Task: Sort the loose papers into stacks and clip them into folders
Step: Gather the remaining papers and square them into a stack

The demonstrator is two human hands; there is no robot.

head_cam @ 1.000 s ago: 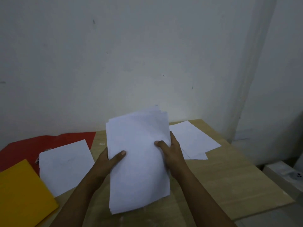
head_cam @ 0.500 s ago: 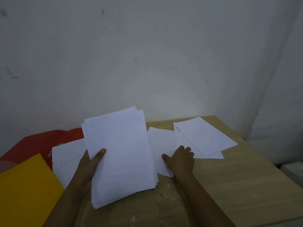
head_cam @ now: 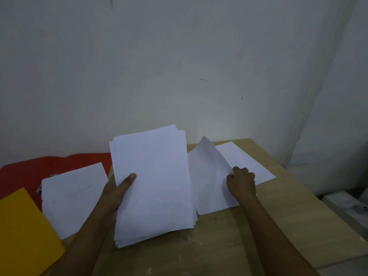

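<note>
Left hand [head_cam: 117, 193] under paper stack [head_cam: 153, 184]

**Around the work: table, wall and a pale object**

A light wooden table [head_cam: 258, 232] fills the lower part of the view, its grain running across, with a few pale scuffs and specks on the surface near the front edge. Behind it rises a plain grey-white wall [head_cam: 179, 66], dimly lit, bearing small dark marks and a short curved scratch. At the far right, below the table's edge, sits a pale object [head_cam: 350, 206], too dim to identify.
</note>
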